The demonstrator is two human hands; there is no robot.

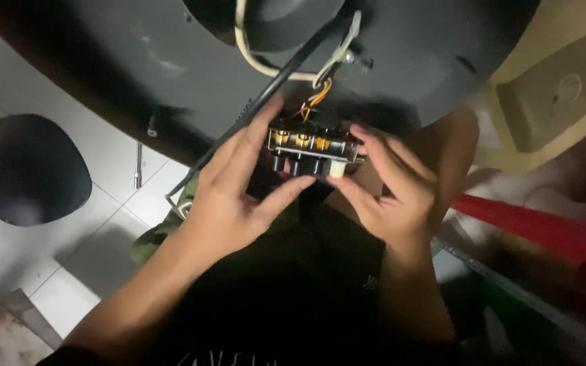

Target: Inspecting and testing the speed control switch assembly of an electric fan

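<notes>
Gripping from both sides, the person pins a small push-button switch block [312,150] right in the middle of the view, just under the big round black base [171,61] that fills the top. The left hand [235,193] is closed on the block's left end, fingers up along its side and the thumb [283,193] stretched beneath the row of black plungers. The right hand [391,183] holds the other end, thumb under the single white button [337,168] and fingertips curled over the metal frame. Yellow and orange contacts show along the block's top, and thin coloured wires [317,98] run up from it toward a metal clamp [344,44] on the base. A black cable [266,95] slants down past the left hand, crossing a cream cord [256,61] that loops near the dark hub. Below the hands lies the person's dark lap. Off to the left, on pale floor tiles, sits a dark rounded cover [25,169], with a small metal tool [138,166] lying near it. On the right, a red bar [537,227] runs blurred across the edge.
</notes>
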